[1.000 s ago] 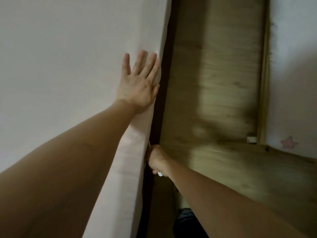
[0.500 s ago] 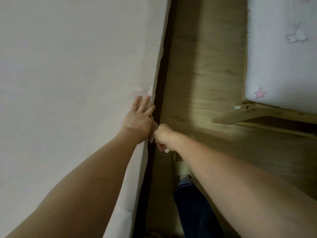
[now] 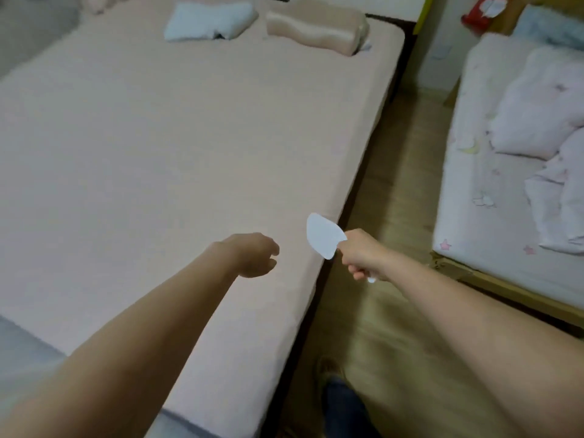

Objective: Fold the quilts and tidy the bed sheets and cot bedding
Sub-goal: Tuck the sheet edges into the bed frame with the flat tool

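Two hands are in front of you. Your right hand [image 3: 360, 259] is curled tight round the handle of a flat white paddle-shaped tool [image 3: 324, 235], whose broad blade points up and left, over the right edge of the bed. Your left hand [image 3: 252, 256] hovers above the pink bed sheet [image 3: 158, 137] with its fingers loosely curled and nothing in it; whether it touches the sheet you cannot tell.

That sheet lies stretched smooth across the large mattress, running flat to the right-hand edge and wrapped down over the side. At the head end sit a folded light blue cloth [image 3: 208, 22] and, just beside it, a pink contoured pillow [image 3: 316, 25]. Grey fabric [image 3: 22, 349] shows at the lower left corner of the bed.

To your right, across a strip of wooden floor [image 3: 395, 184], stands the cot [image 3: 467, 267] with a wooden frame and a white star-printed sheet. Rumpled pale pink cot bedding [image 3: 543, 121] is heaped on its far right side, unfolded. A red packet [image 3: 483, 11] lies beyond the cot's head end.

Your leg in dark trousers [image 3: 344, 409] stands in the floor strip between bed and cot.
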Demonstrator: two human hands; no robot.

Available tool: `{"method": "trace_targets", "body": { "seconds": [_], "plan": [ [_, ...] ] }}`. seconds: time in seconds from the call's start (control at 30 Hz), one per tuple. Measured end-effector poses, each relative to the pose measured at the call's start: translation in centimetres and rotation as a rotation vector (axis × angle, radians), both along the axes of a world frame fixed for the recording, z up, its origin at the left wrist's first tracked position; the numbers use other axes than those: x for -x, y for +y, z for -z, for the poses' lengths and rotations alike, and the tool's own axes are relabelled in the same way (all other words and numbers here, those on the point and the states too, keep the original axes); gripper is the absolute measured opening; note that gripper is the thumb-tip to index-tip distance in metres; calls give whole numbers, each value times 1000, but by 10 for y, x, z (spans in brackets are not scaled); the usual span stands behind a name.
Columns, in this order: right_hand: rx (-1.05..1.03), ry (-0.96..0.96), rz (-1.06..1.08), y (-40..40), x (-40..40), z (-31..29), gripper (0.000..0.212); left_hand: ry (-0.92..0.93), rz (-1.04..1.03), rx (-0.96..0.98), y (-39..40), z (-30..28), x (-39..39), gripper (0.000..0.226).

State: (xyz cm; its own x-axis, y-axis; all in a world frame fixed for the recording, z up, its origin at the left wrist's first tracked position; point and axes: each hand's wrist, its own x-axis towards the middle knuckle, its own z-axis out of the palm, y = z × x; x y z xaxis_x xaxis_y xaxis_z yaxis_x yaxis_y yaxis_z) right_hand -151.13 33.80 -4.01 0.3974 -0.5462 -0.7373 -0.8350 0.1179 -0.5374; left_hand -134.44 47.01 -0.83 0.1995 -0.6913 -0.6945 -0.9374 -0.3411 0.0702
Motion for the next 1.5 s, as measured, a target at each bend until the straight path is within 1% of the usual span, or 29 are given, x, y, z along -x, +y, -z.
{"method": "trace_targets", "body": {
  "seconds": [0.07,0.17,0.2,0.27,0.3,0.33,0.4,0.5,0.53,0.63,0.67,0.7,0.8,0.9,1.03,1.13,1.23,1.33,1.4,1.5],
  "plan": [
    [145,-42,-257,24,-29,-49,31,-42,-90,79,38,-53,-13,41],
    [276,-119,-596,50,-66,-96,21,-134,-234,230,81,-98,-29,42],
    [289,-165,-696,58,-78,-109,20,-176,-289,302,95,-110,-35,47],
    [256,-277,-888,75,-100,-130,20,-253,-371,431,125,-130,-47,65],
    [244,-327,-984,85,-113,-140,21,-293,-399,466,143,-139,-52,72],
    [239,-369,-1073,97,-126,-151,22,-338,-421,475,163,-147,-59,74],
    [220,-460,-1202,125,-152,-170,20,-382,-504,406,203,-162,-70,65],
    [206,-610,-1282,170,-183,-192,18,-367,-677,332,259,-180,-72,27],
    [240,-658,-1285,180,-188,-194,18,-368,-720,327,271,-184,-74,19],
    [389,-757,-1379,234,-213,-203,17,-431,-804,318,330,-198,-82,22],
    [442,-791,-1422,265,-227,-207,17,-469,-824,334,362,-206,-88,23],
    [495,-798,-1419,268,-225,-205,18,-478,-808,340,365,-205,-88,23],
    [490,-840,-1413,314,-240,-202,18,-570,-774,367,413,-213,-99,22],
    [497,-831,-1419,384,-267,-205,19,-616,-775,427,486,-216,-123,20],
    [630,-859,-1432,475,-311,-213,18,-619,-735,491,580,-222,-157,14],
    [653,-893,-1416,539,-341,-226,19,-628,-728,532,649,-241,-187,14],
    [705,-897,-1423,596,-371,-241,18,-582,-717,530,705,-258,-224,10],
    [749,-855,-1442,620,-399,-248,18,-569,-715,579,728,-256,-253,12],
    [804,-813,-1492,632,-428,-245,20,-561,-734,610,746,-239,-275,14],
    [862,-846,-1577,645,-474,-236,23,-513,-749,617,770,-212,-306,16]
  ]
}}
